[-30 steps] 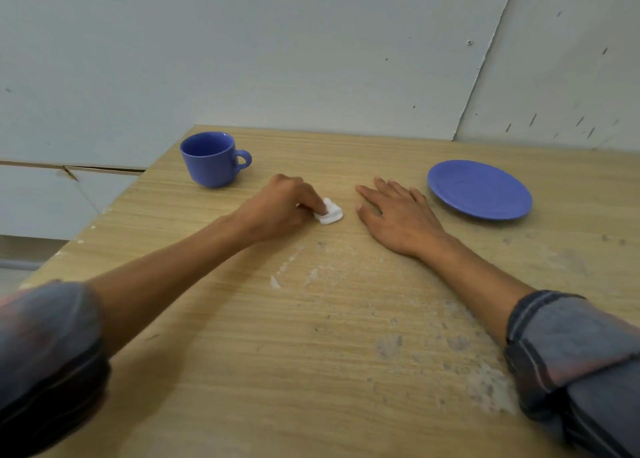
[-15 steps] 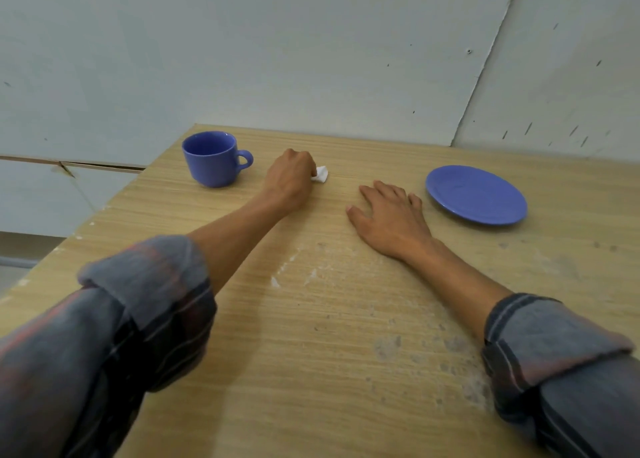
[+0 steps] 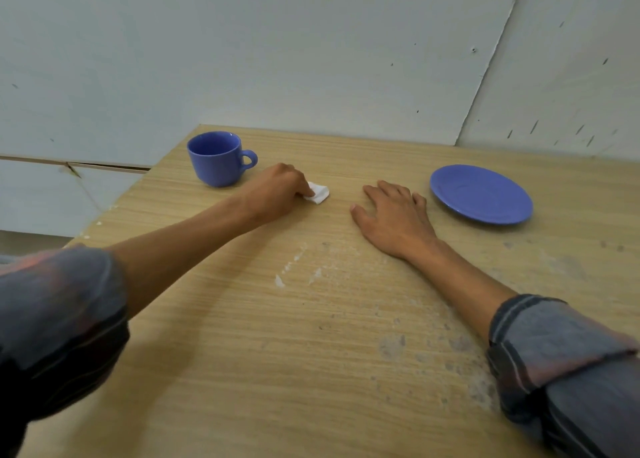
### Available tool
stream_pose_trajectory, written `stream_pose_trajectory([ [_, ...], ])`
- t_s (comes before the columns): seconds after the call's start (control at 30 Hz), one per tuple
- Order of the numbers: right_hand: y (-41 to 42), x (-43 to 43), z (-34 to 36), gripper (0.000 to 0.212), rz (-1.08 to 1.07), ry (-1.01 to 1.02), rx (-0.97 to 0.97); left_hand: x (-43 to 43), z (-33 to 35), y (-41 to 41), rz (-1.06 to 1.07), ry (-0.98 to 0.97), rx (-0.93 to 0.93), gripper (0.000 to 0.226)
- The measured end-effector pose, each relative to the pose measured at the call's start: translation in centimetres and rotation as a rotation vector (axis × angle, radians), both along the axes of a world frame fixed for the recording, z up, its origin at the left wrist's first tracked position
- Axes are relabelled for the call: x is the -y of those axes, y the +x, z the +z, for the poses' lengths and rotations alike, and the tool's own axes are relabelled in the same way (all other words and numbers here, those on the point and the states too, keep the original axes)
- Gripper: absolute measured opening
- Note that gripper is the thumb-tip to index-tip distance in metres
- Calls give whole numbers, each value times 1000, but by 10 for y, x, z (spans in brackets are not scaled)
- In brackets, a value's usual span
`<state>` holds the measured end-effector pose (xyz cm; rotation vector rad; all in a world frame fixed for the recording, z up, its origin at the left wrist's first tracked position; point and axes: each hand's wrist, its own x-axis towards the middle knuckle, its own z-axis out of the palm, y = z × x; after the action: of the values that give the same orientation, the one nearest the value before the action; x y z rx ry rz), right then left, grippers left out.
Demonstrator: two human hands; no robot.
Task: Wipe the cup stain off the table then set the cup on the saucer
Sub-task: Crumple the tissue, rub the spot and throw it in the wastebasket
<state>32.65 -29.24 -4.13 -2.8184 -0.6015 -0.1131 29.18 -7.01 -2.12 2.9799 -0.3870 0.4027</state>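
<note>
A blue cup [image 3: 217,157] stands upright at the far left of the wooden table [image 3: 311,353], handle to the right. Just right of it, my left hand [image 3: 277,190] presses a small white wad of tissue [image 3: 318,193] onto the tabletop, fingers closed on it. My right hand [image 3: 391,215] lies flat on the table, fingers spread, holding nothing. An empty blue saucer [image 3: 480,193] lies to the right of that hand. No clear stain shows under the tissue.
White specks and scuffed grey patches [image 3: 391,345] mark the wood nearer to me. A pale wall [image 3: 311,59] runs right behind the table. The table's left edge [image 3: 114,208] drops off beside the cup.
My left hand pushed the tissue away from me toward the cup, then drew it a little back and to the right. My right hand stayed flat on the table.
</note>
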Motion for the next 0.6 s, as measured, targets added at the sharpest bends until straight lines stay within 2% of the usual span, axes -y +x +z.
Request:
stream_pose_trajectory([
  [0.07, -1, 0, 0, 64, 2, -4, 8, 1, 0, 14, 118, 6, -5, 36],
  [0.17, 0, 0, 0, 63, 6, -3, 24, 17, 5, 36, 296, -56, -1, 26],
  [0.3, 2, 0, -1, 62, 1, 10, 28, 50, 10, 53, 364, -138, 19, 21],
  [0.47, 3, 1, -2, 63, -1, 22, 29, 53, -3, 44, 122, -199, 37, 31],
  [0.6, 2, 1, -2, 63, -2, 17, 22, 23, 2, 11, -120, -133, 3, 27],
])
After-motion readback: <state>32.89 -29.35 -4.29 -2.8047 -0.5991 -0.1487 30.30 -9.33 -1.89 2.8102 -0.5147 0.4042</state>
